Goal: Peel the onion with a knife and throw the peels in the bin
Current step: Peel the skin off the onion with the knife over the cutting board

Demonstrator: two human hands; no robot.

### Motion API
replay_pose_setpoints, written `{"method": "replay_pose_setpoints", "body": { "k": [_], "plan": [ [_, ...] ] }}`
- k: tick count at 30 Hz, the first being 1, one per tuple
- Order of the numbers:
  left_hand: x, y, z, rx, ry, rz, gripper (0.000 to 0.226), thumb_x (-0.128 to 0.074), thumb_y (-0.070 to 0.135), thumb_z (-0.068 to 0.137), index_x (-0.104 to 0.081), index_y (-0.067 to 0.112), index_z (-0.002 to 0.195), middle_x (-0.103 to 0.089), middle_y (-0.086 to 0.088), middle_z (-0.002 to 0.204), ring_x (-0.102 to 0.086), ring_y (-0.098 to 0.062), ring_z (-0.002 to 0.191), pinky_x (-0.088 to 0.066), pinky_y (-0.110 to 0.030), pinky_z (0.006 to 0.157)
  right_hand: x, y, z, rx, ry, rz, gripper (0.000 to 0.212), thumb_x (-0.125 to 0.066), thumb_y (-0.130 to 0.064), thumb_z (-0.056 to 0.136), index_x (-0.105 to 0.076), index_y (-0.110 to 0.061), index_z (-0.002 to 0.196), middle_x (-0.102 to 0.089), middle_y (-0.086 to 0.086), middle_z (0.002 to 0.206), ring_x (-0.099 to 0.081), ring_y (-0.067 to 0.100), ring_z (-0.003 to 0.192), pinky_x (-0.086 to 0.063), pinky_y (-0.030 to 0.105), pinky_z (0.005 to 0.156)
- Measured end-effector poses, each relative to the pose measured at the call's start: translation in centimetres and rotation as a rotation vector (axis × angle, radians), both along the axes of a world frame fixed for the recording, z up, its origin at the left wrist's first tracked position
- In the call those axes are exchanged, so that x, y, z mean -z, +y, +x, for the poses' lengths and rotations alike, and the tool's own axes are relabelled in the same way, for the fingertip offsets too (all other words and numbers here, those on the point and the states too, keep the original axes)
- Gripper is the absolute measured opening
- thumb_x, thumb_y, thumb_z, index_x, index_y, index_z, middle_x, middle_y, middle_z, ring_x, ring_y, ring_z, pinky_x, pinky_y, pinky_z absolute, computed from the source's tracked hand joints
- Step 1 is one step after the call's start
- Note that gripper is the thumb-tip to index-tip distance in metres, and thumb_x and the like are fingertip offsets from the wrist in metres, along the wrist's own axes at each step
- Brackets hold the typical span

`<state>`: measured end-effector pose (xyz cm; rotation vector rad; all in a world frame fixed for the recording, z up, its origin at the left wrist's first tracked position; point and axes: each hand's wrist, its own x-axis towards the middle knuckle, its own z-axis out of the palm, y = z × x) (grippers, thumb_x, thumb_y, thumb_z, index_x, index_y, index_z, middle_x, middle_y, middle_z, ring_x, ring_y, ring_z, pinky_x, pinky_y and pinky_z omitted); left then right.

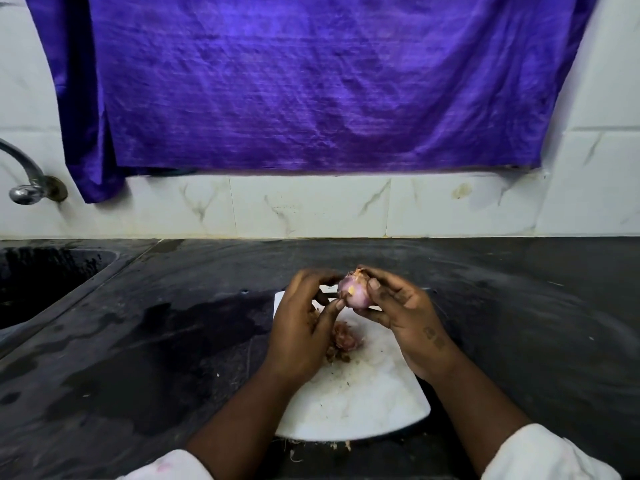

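R grip (405,317) curled round onion (355,294), L grip (298,327) pinching the side nearest it, peels (343,341) heaped on board (363,403) just below both grips.

Glossy purple cloth (311,81); matt dark stone counter (138,341).

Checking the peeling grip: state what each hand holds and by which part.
The right hand cups the onion by its right side and underside. The left hand pinches the onion's left side with thumb and fingertips.
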<state>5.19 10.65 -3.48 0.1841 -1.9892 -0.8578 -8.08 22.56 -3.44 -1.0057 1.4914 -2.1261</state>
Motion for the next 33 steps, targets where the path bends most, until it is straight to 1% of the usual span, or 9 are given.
{"method": "replay_pose_setpoints", "body": {
  "k": [3, 7, 10, 16, 19, 21, 23, 26, 33],
  "plan": [
    [-0.05, -0.05, -0.01, -0.012, 0.026, -0.009, 0.022, -0.077, 0.009, 0.092, -0.075, 0.022, 0.11, -0.061, 0.012, 0.109, -0.064, -0.007, 0.088, -0.044, -0.006, 0.072, -0.12, 0.14, 0.04, -0.035, -0.016, 0.002, 0.036, -0.062, -0.025, 0.091, -0.07, -0.015, 0.124, -0.077, 0.009, 0.119, -0.075, 0.028, 0.106, -0.062, 0.037, 0.089],
    [-0.04, -0.26, -0.04, -0.02, 0.073, -0.012, 0.011, -0.079, 0.005, 0.089, -0.076, 0.013, 0.095, -0.063, 0.003, 0.102, -0.062, -0.011, 0.086, -0.047, -0.013, 0.072, -0.22, 0.26, 0.27, -0.071, -0.027, 0.0, 0.043, -0.065, -0.025, 0.088, -0.066, -0.01, 0.128, -0.077, 0.01, 0.12, -0.075, 0.028, 0.108, -0.061, 0.039, 0.093],
    [-0.11, -0.3, -0.07, -0.022, 0.084, 0.016, 0.011, -0.079, 0.003, 0.088, -0.075, 0.013, 0.089, -0.064, 0.002, 0.099, -0.062, -0.015, 0.084, -0.047, -0.015, 0.07, -0.24, 0.23, 0.34, -0.064, -0.036, -0.008, 0.042, -0.066, -0.022, 0.087, -0.067, -0.009, 0.127, -0.077, 0.01, 0.119, -0.075, 0.029, 0.108, -0.061, 0.04, 0.095],
    [-0.11, 0.04, -0.04, -0.013, 0.05, -0.001, 0.016, -0.079, 0.003, 0.088, -0.072, 0.017, 0.091, -0.062, 0.008, 0.099, -0.061, -0.009, 0.083, -0.044, -0.01, 0.07, -0.63, 0.26, 0.12, -0.036, -0.104, -0.073, 0.037, -0.067, -0.025, 0.087, -0.07, -0.012, 0.122, -0.077, 0.014, 0.118, -0.076, 0.029, 0.106, -0.062, 0.034, 0.087],
    [-0.09, 0.13, 0.05, 0.0, 0.045, 0.019, 0.024, -0.082, 0.01, 0.088, -0.071, 0.023, 0.104, -0.063, 0.012, 0.105, -0.063, -0.01, 0.089, -0.046, -0.013, 0.07, -0.49, 0.23, 0.16, -0.046, -0.093, -0.045, 0.03, -0.065, -0.018, 0.093, -0.07, -0.012, 0.122, -0.077, 0.013, 0.117, -0.076, 0.029, 0.106, -0.063, 0.034, 0.088],
    [-0.09, 0.14, 0.14, 0.022, 0.025, 0.008, 0.032, -0.083, 0.014, 0.087, -0.07, 0.026, 0.114, -0.062, 0.012, 0.112, -0.063, -0.009, 0.097, -0.047, -0.012, 0.074, -0.37, 0.19, 0.25, -0.061, -0.071, -0.017, 0.029, -0.062, -0.013, 0.096, -0.069, -0.012, 0.124, -0.078, 0.01, 0.117, -0.077, 0.027, 0.103, -0.063, 0.034, 0.087],
    [-0.05, 0.18, 0.19, 0.043, 0.024, -0.024, 0.029, -0.082, 0.012, 0.088, -0.071, 0.023, 0.113, -0.061, 0.009, 0.112, -0.061, -0.004, 0.1, -0.046, -0.01, 0.079, -0.33, 0.2, 0.35, -0.08, -0.058, -0.007, 0.032, -0.062, -0.015, 0.094, -0.068, -0.011, 0.125, -0.078, 0.007, 0.116, -0.078, 0.024, 0.101, -0.063, 0.034, 0.086],
    [-0.08, 0.17, 0.16, 0.031, 0.027, -0.055, 0.023, -0.081, 0.011, 0.088, -0.069, 0.022, 0.105, -0.06, 0.01, 0.109, -0.06, -0.001, 0.1, -0.049, -0.018, 0.075, -0.29, 0.17, 0.37, -0.089, -0.047, -0.004, 0.04, -0.065, -0.021, 0.089, -0.066, -0.011, 0.128, -0.078, 0.008, 0.117, -0.077, 0.026, 0.103, -0.062, 0.037, 0.089],
    [0.08, 0.15, -0.05, 0.049, -0.011, -0.069, 0.022, -0.077, 0.008, 0.091, -0.062, 0.021, 0.101, -0.057, 0.009, 0.106, -0.059, -0.012, 0.099, -0.05, -0.022, 0.074, -0.3, 0.19, 0.43, -0.09, -0.047, 0.005, 0.032, -0.061, -0.012, 0.096, -0.067, -0.01, 0.127, -0.078, 0.01, 0.118, -0.075, 0.025, 0.108, -0.062, 0.036, 0.09]
  ]
}}
